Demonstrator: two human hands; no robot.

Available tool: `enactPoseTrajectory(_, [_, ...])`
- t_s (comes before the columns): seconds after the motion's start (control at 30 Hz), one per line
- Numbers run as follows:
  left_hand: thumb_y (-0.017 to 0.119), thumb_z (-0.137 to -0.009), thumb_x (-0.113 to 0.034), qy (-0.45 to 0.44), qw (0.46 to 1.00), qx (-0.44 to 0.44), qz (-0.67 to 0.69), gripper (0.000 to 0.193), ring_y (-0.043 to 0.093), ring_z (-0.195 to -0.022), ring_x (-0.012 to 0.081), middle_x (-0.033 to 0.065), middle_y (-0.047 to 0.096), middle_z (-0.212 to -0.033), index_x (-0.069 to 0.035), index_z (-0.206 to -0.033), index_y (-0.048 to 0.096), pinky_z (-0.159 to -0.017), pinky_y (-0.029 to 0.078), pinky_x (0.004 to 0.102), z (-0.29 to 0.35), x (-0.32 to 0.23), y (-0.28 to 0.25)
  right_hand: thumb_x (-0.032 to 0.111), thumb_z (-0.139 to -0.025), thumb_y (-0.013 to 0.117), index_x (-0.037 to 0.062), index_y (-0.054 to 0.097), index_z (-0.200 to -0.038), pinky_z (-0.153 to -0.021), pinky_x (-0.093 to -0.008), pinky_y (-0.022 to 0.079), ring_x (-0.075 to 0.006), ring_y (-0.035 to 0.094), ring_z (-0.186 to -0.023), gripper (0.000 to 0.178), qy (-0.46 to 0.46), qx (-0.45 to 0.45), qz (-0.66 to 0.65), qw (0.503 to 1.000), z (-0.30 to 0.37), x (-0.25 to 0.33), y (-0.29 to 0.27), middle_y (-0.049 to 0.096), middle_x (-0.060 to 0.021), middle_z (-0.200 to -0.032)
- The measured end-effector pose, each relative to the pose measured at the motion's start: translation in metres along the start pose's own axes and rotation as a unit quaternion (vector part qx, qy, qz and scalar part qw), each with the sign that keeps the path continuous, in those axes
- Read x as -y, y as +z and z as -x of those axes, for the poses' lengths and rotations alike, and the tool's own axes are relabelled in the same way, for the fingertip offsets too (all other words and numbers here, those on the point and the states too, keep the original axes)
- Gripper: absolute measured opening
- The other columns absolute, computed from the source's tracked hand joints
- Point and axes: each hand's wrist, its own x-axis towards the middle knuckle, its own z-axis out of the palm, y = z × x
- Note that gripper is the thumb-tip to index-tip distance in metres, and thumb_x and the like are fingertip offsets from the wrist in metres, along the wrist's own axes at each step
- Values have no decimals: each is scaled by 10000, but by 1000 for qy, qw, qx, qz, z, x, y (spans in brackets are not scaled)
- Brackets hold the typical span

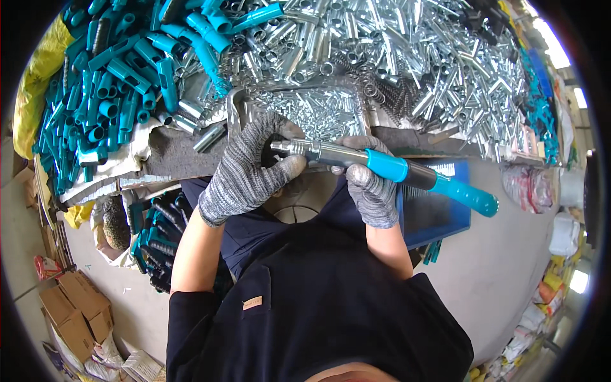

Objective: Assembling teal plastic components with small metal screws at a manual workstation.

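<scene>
A long tool (387, 165) with a metal barrel, a teal collar, a black section and a rounded teal handle lies slantwise across both my hands. My right hand (374, 191), in a grey knitted glove, is wrapped round it near the collar. My left hand (238, 172), gloved alike, has its thumb and forefinger on either side of the narrow metal tip, closed in a pinch. What the left hand's other fingers do is partly hidden. Just beyond my hands is a metal tray (363, 108) of small shiny parts (312, 111).
Teal tubes (121, 76) are heaped at the far left, metal tubes and pins (382, 38) across the back. Dark springs (385, 89) lie behind the tray. A blue bin (439, 219) stands below the bench at right, teal-and-black pieces (162, 235) at left. Cardboard boxes (76, 309) sit on the floor.
</scene>
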Motion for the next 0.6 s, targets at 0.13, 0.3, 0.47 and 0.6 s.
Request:
enactPoseTrajectory(0.13, [688,-883,-313,60,997,-42,-18,349,595,-803,182,100,607,-889,-31,-1078,627,-734,488,329,3,-3,6,297,-783,765,-52,567,-1083,-713,-290,543,-200,652,-792,501,19,-5,-10,1000,2,2,0,657,-179,-1026])
enactPoseTrajectory(0.3, [563,-964,-348,-194,973,92,87,369,633,-694,212,116,650,-754,3,-1007,665,-694,508,328,-1,-23,-7,272,-777,763,-51,568,-1072,-710,-295,553,-205,658,-793,480,15,20,131,991,3,12,-5,656,-179,-1013])
enactPoseTrajectory(0.47, [708,-833,-416,55,986,6,-160,454,696,-745,276,146,676,-787,-28,-1064,657,-646,527,343,0,-24,4,241,-773,765,-39,569,-1069,-671,-281,536,-198,642,-762,452,81,-23,-80,993,7,15,1,655,-180,-989])
enactPoseTrajectory(0.6, [691,-856,-370,120,971,-50,-200,373,681,-711,280,135,668,-772,-38,-1025,662,-635,516,356,3,-23,14,233,-775,765,-36,567,-1074,-655,-274,526,-202,635,-752,448,70,-48,-131,988,10,17,4,656,-185,-979])
